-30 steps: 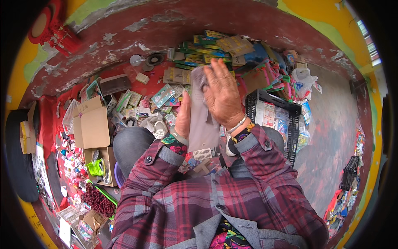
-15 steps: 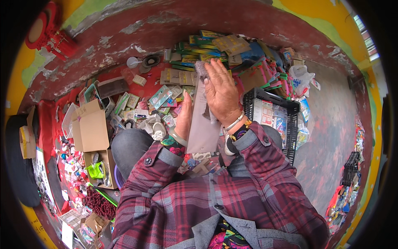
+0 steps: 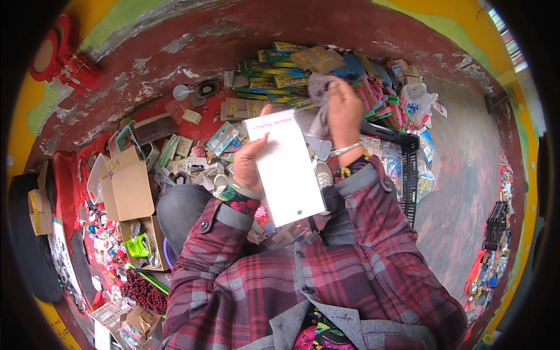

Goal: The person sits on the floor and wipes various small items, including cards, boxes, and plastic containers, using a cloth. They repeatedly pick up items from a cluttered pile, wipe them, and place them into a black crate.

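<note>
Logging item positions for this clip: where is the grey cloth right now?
In the head view, the grey cloth is in the right hand, beyond the upper right of the white card that the left hand holds.

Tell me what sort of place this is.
Probably a small-goods storage or sorting space: colourful packages heaped near a peeling wall, a black plastic crate and an open cardboard box.

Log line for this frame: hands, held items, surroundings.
left hand: holds white card | right hand: holds grey cloth | surroundings: open cardboard box at left, black crate at right
</note>
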A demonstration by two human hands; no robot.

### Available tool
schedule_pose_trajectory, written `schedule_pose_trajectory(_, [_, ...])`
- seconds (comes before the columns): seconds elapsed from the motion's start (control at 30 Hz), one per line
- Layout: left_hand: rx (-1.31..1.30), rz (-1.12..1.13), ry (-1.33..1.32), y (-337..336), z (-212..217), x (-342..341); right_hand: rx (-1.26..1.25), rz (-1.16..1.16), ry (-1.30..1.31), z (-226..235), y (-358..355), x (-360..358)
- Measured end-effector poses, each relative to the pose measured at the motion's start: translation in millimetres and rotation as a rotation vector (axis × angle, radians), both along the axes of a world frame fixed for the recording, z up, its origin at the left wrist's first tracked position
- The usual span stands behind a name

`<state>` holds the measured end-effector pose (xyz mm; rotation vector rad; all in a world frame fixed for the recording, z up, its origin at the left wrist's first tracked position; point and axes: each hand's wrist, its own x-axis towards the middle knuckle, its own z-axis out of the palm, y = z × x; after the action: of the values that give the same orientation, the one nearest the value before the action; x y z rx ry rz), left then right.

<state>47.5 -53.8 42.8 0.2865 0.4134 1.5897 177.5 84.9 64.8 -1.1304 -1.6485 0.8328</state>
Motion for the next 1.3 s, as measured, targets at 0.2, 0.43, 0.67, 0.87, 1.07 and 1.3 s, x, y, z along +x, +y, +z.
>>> schedule_pose_trajectory(0.2, [0.030, 0.102, -0.182, 9, -9, -18, 0.518, 0.568, -0.030, 8, -75, -7])
schedule_pose_trajectory(0.43, [0.097, -0.110, -0.286, -4, 5, 0, 0.637, 0.474, -0.465, -9, -77, -34])
schedule_pose_trajectory(0.67, [0.030, -0.153, 0.086, -4, -2, 2, 0.109, 0.183, -0.221, -29, 8, -3])
schedule_pose_trajectory(0.87, [-0.111, -0.127, 0.215, -6, 11, -9, 0.137, 0.215, 0.155, 13, -10, 11])
schedule_pose_trajectory(1.07, [-0.182, -0.268, 0.382, -12, -13, -6, 0.493, 0.541, -0.270, -13, -65, -31])
schedule_pose_trajectory(1.3, [-0.036, -0.145, 0.386, -10, 18, -12, -0.033, 0.069, -0.143, -46, 12, -4])
